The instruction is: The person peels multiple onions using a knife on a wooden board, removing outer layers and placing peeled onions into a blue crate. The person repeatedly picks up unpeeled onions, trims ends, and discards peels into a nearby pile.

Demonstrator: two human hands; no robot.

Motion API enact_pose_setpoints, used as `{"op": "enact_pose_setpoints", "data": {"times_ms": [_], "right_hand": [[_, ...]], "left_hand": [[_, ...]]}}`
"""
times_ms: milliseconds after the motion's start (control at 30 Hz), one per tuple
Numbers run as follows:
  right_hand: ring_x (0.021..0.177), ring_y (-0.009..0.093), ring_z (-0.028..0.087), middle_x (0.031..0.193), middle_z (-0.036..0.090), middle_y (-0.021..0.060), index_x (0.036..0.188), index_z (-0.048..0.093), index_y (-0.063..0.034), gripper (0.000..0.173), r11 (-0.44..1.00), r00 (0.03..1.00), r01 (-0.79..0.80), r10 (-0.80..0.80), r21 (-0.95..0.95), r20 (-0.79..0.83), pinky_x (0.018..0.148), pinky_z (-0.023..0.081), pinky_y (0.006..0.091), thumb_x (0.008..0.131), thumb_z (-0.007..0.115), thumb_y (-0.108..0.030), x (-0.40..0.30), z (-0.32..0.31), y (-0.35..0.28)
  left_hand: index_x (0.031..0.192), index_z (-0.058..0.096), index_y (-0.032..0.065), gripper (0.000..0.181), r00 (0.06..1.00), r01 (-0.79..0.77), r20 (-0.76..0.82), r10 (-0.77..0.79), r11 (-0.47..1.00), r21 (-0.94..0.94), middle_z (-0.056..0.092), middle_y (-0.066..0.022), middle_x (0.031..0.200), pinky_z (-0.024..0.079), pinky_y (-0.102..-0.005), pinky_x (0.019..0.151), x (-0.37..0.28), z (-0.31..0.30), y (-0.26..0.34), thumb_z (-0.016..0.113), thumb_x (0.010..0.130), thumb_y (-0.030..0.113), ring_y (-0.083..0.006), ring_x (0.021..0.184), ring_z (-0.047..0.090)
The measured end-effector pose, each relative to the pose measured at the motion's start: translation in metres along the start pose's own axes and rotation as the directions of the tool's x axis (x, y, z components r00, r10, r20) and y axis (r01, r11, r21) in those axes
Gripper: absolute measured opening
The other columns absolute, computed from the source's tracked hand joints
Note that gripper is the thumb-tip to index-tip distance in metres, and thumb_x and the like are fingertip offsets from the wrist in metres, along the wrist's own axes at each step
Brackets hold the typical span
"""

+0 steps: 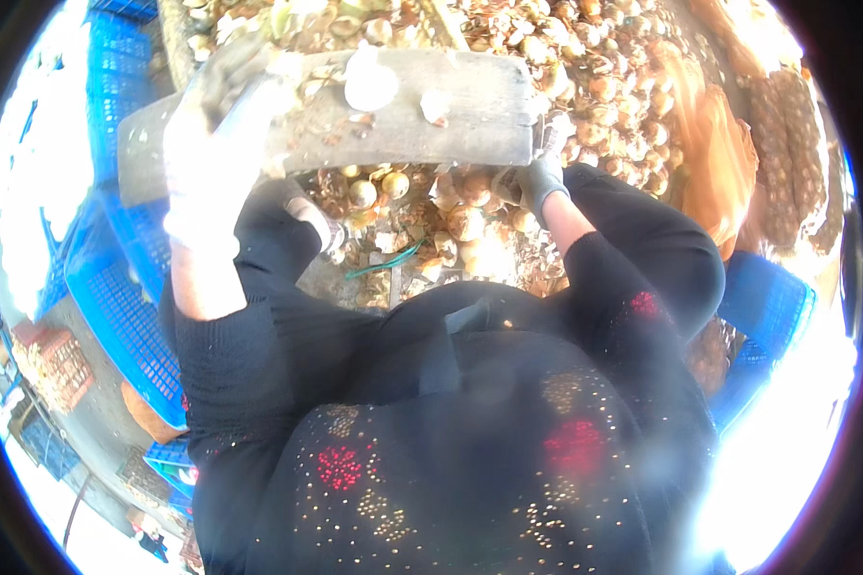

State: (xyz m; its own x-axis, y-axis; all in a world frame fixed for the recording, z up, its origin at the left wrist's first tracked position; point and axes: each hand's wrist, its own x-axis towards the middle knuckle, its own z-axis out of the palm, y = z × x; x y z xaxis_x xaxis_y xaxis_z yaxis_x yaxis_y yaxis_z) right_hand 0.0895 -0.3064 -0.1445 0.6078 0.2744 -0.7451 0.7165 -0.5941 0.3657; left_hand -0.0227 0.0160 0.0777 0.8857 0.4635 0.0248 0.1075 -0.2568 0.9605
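A worn wooden board [417, 136] lies crosswise in front of me, over a heap of onions. On it are a white, apparently peeled onion [370, 83], a smaller pale onion piece [435, 106] and scraps of skin. My left hand [219, 136], in a glove washed out by glare, is over the board's left part; its fingers are blurred, and I cannot make out whether they hold anything. At the board's right end is my right hand [544, 180] in a grey glove. Its fingers are beside brown onions [467, 221] below the board's near edge, and its grip is hidden.
Loose onions [604, 108] and peelings spread beyond the board and to its right. Blue plastic crates [126, 309] stand at left, another blue crate [766, 298] at right. An orange mesh sack [723, 165] and filled onion sacks [791, 144] are at right. A green strap [385, 266] lies among peelings.
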Motion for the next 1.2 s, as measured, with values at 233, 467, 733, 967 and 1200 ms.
{"op": "enact_pose_setpoints", "data": {"times_ms": [233,467,733,967,1200], "right_hand": [[0.106,0.034,0.057,0.113,0.058,0.0188,0.111,0.061,-0.0067,0.036,0.215,0.832,-0.327,0.528,0.92,0.172,0.089,0.045,0.0406,0.083,0.056,-0.029,0.052,0.043,0.011],[0.107,0.035,0.057,0.11,0.06,0.0226,0.109,0.059,-0.0044,0.038,0.256,0.862,-0.337,0.471,0.906,0.187,0.091,0.044,0.0373,0.083,0.053,-0.031,0.043,0.014,0.029],[0.097,0.032,0.062,0.104,0.064,0.017,0.101,0.064,-0.0046,0.026,0.724,0.984,-0.118,0.179,0.679,-0.02,0.079,0.049,0.0354,0.083,0.057,-0.021,0.019,-0.027,0.039],[0.073,0.019,0.062,0.083,0.065,0.0096,0.09,0.063,-0.0026,0.013,0.394,0.977,0.045,0.175,0.918,-0.123,0.061,0.05,0.0331,0.081,0.057,-0.01,0.051,0.022,0.049],[0.04,0.011,0.047,0.064,0.052,0.0058,0.089,0.049,-0.0006,0.023,0.049,0.902,0.227,0.365,0.973,-0.228,0.037,0.039,0.0263,0.09,0.052,-0.023,-0.141,-0.16,0.107]], "left_hand": [[0.121,0.051,-0.0037,0.035,1.0,0.021,0.009,-0.02,0.998,-0.052,0.059,-0.0094,0.115,0.04,-0.0244,0.093,0.015,-0.007,-0.018,0.054,0.086,0.001,-0.0138,0.106,0.054],[0.114,0.056,-0.0028,0.031,0.994,-0.109,-0.011,0.113,0.973,0.204,0.063,-0.0106,0.107,0.041,-0.0274,0.092,0.019,-0.013,-0.027,0.06,0.085,0.009,-0.015,0.102,0.057],[0.121,0.051,-0.002,0.037,0.999,0.036,0.013,-0.037,0.998,0.045,0.059,-0.0077,0.115,0.039,-0.0264,0.095,0.018,-0.005,-0.026,0.059,0.086,0.003,-0.0139,0.108,0.054],[0.121,0.05,-0.0017,0.036,1.0,0.006,0.031,-0.005,1.0,-0.004,0.06,-0.0084,0.111,0.043,-0.0256,0.089,0.023,0.01,-0.016,0.058,0.085,-0.001,-0.0139,0.102,0.056],[0.124,0.048,0.0011,0.053,0.987,-0.106,0.108,0.115,0.991,-0.083,0.057,-0.0138,0.119,0.044,-0.0319,0.093,0.01,0.025,-0.003,0.071,0.077,0.011,-0.0214,0.11,0.055]]}}
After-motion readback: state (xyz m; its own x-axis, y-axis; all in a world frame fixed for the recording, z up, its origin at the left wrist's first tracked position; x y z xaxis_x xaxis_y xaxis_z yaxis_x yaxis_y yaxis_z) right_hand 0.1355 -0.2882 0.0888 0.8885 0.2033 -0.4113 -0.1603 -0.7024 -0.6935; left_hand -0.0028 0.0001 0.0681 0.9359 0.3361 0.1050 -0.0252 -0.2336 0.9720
